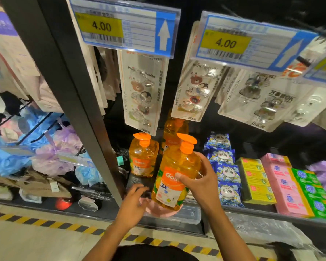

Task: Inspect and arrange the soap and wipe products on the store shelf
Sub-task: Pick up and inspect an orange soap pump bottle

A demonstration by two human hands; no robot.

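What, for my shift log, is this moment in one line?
phase: inspect | right hand: grips orange soap bottle | left hand: at its base

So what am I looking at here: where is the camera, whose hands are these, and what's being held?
There is one picture, from a camera worn on a person's head, looking down at their own bare hands before a store shelf. The right hand grips an orange pump bottle of soap by its side. The left hand is at the bottle's base, against something pink; whether it grips that, I cannot tell. On the shelf stand two more orange bottles, then blue wipe packs and yellow boxes, pink boxes and green boxes.
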